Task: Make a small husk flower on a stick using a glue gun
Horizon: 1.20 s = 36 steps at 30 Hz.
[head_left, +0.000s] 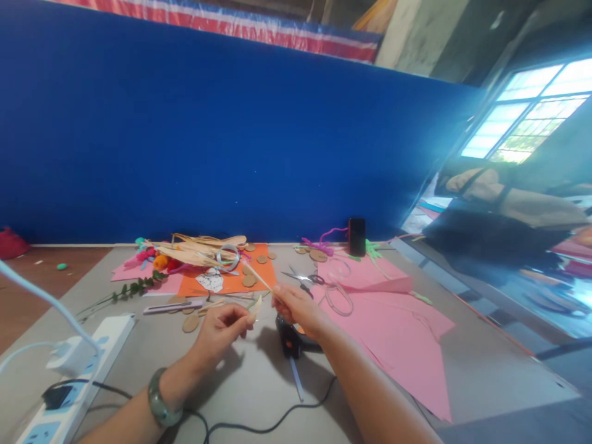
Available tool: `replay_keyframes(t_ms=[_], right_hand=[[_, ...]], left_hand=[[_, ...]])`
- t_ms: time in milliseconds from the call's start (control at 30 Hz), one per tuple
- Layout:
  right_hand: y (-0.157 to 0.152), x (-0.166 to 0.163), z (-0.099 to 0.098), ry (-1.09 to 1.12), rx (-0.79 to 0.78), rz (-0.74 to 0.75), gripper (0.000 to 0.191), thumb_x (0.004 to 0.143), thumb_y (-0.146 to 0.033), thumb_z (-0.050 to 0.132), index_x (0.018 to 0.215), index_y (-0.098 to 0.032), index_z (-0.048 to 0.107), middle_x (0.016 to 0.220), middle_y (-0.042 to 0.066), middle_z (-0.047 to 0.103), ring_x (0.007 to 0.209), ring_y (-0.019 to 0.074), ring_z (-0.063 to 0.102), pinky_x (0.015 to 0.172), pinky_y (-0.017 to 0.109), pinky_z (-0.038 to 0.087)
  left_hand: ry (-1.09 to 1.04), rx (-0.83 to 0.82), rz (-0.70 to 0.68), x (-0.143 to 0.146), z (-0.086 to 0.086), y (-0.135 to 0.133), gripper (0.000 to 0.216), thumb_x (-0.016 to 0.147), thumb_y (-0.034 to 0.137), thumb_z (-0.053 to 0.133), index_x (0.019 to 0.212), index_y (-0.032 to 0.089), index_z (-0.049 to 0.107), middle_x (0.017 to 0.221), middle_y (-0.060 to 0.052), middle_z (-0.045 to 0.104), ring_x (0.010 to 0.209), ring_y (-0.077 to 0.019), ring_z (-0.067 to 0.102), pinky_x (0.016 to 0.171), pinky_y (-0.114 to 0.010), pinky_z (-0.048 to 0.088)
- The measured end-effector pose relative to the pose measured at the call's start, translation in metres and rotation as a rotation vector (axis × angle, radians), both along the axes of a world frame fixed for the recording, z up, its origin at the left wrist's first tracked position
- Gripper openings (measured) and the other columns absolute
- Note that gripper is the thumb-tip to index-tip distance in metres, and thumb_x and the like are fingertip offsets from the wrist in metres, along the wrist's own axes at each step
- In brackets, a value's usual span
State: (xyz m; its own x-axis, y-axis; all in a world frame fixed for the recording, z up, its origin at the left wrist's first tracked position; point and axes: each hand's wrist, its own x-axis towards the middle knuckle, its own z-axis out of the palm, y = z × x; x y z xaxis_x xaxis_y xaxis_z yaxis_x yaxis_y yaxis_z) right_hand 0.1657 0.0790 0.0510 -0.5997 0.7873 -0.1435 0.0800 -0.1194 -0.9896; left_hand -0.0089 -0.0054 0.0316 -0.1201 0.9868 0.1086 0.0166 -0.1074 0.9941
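Note:
My left hand (221, 330) is closed in a pinch on a small pale leaf-shaped strip (256, 306). A green bangle (160, 407) sits on that wrist. My right hand (296, 306) pinches a thin pale stick (258, 277) that slants up to the left over the orange paper (231, 280). The two hands are close together above the grey table (222, 382). A black and orange glue gun (289, 339) lies just under my right hand, its cord running toward me.
Pink paper sheets (393, 327) spread to the right. Scissors (303, 279), cardboard discs, wooden strips (203, 250), pompoms and a green sprig (134, 288) lie beyond. A white power strip (78, 376) sits at the left. A dark phone (356, 236) stands by the blue wall.

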Motion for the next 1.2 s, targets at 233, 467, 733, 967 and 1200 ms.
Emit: replay_keyframes(t_ms=[233,467,733,967,1200], right_hand=[[-0.016,-0.006,0.004,-0.216,0.389,0.189,0.025,0.093,-0.035,0.044,0.077,-0.019,0.055,0.065,-0.003,0.046,0.056,0.0101,0.04,0.052,0.022,0.031],[-0.019,-0.008,0.005,-0.272,0.587,0.231,0.025,0.094,-0.033,0.045,0.079,-0.02,0.061,0.076,0.002,0.061,0.074,0.0168,0.054,0.069,0.026,0.041],[-0.02,-0.008,-0.001,-0.294,0.594,0.205,0.033,0.097,-0.037,0.041,0.079,-0.019,0.062,0.077,0.002,0.063,0.073,0.0155,0.055,0.068,0.025,0.041],[-0.019,-0.01,-0.011,-0.236,0.456,0.241,0.039,0.097,-0.043,0.039,0.078,-0.016,0.06,0.074,0.001,0.058,0.07,0.0131,0.052,0.063,0.023,0.04],[-0.017,-0.013,-0.013,-0.076,0.345,0.289,0.044,0.098,-0.042,0.036,0.072,-0.015,0.06,0.066,-0.001,0.052,0.063,0.0103,0.045,0.058,0.022,0.035]], left_hand=[[-0.042,-0.033,0.024,-0.003,-0.017,0.006,0.033,0.072,0.045,0.072,0.061,0.015,0.067,0.053,-0.002,0.063,0.045,-0.0102,0.052,0.044,-0.02,0.039],[-0.038,-0.072,0.006,-0.003,-0.028,0.009,0.039,0.073,0.049,0.071,0.06,0.013,0.067,0.051,-0.003,0.061,0.044,-0.0101,0.052,0.043,-0.019,0.037],[-0.04,0.01,-0.001,0.004,-0.019,0.004,0.03,0.074,0.044,0.071,0.071,0.014,0.07,0.059,-0.002,0.064,0.045,-0.0103,0.052,0.041,-0.019,0.038],[0.029,0.016,-0.001,0.0,-0.02,0.001,0.029,0.077,0.042,0.068,0.067,0.015,0.07,0.055,-0.002,0.063,0.047,-0.011,0.053,0.044,-0.019,0.04],[0.021,0.024,-0.013,-0.002,-0.026,0.0,0.027,0.079,0.04,0.067,0.071,0.015,0.071,0.055,-0.001,0.063,0.049,-0.0112,0.054,0.046,-0.019,0.041]])
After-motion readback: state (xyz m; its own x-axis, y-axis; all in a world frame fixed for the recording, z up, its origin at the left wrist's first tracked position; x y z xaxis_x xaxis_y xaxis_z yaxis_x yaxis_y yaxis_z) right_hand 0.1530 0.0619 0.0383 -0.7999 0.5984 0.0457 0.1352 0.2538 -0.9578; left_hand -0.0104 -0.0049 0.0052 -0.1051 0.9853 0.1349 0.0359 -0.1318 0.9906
